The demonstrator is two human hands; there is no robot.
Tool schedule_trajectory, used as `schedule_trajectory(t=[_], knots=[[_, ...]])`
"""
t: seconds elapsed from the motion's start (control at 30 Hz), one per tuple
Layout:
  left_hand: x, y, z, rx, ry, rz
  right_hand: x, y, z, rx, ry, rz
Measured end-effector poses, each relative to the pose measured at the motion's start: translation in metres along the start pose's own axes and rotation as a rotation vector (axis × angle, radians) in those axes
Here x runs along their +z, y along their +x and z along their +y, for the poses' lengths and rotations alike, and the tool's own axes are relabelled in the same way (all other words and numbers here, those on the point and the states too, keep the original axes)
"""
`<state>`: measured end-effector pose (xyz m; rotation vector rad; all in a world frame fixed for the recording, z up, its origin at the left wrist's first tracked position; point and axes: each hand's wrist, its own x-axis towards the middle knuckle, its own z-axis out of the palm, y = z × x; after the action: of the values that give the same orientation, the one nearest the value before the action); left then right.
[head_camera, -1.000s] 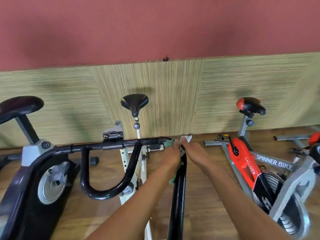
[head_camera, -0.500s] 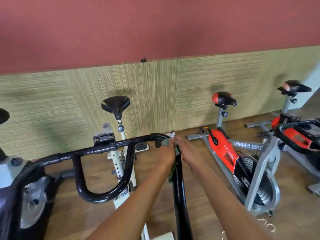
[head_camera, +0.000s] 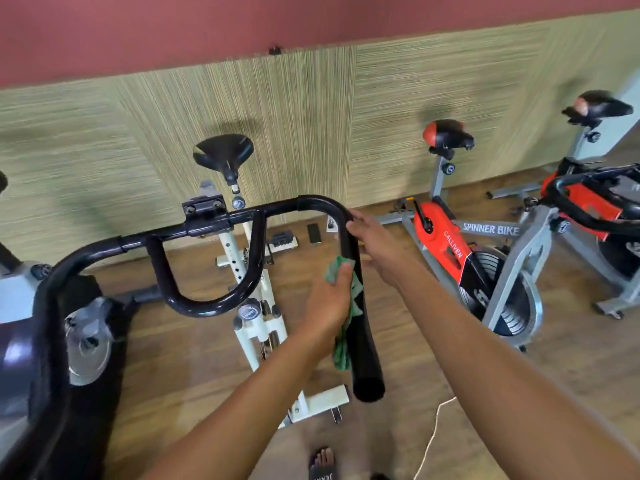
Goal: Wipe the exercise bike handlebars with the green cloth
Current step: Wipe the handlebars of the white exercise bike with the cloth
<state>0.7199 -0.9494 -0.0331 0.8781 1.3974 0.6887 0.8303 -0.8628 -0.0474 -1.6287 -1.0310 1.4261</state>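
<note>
The black handlebars (head_camera: 221, 223) fill the middle of the view: a crossbar with a U-shaped loop hanging under it, and a right arm that curves toward the camera and ends in an open tube end with bare floor below it. To the right of that arm there is free room down to the wooden floor (head_camera: 398, 341), where a white cord (head_camera: 433, 434) trails. To its left, the white bike frame (head_camera: 256, 323) stands close under the loop.

The left hand (head_camera: 329, 303) is closed around the green cloth (head_camera: 346, 327), pressing it against the left side of the right arm about halfway down; cloth ends hang below the hand. The right hand (head_camera: 377, 247) lies open, fingers spread, on the outer side of the same arm just below its bend, holding nothing.

Half a second ago both hands were together at the top bend, with the cloth bunched there; now the left hand and cloth are lower on the arm, nearer the tube end, while the right hand remains near the bend. The view has also swung, showing more of the handlebar arm.

Behind, a red-and-grey bike marked SPINNER BIKE (head_camera: 485, 258) stands near the wall, with another at the right edge. The wall (head_camera: 381, 116) is striped olive panelling below dark red.
</note>
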Motion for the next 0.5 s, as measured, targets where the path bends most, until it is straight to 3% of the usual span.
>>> schedule_trajectory(t=[0.17,0.23,0.3,0.43,0.5], knots=[[-0.010,-0.048,-0.017,-0.254,-0.145,-0.079,0.003,-0.006,-0.001,-0.028,0.044,0.004],[-0.012,-0.058,-0.015,-0.280,-0.154,-0.102,0.003,-0.010,-0.004,-0.045,0.048,0.001],[-0.011,-0.057,-0.006,-0.276,-0.127,-0.095,0.003,-0.010,-0.006,-0.057,0.033,0.012],[-0.006,-0.054,-0.003,-0.091,-0.126,-0.069,0.005,-0.013,-0.006,-0.050,0.054,0.007],[-0.001,-0.053,-0.002,-0.137,-0.131,-0.022,0.005,-0.012,-0.004,-0.054,0.045,0.007]])
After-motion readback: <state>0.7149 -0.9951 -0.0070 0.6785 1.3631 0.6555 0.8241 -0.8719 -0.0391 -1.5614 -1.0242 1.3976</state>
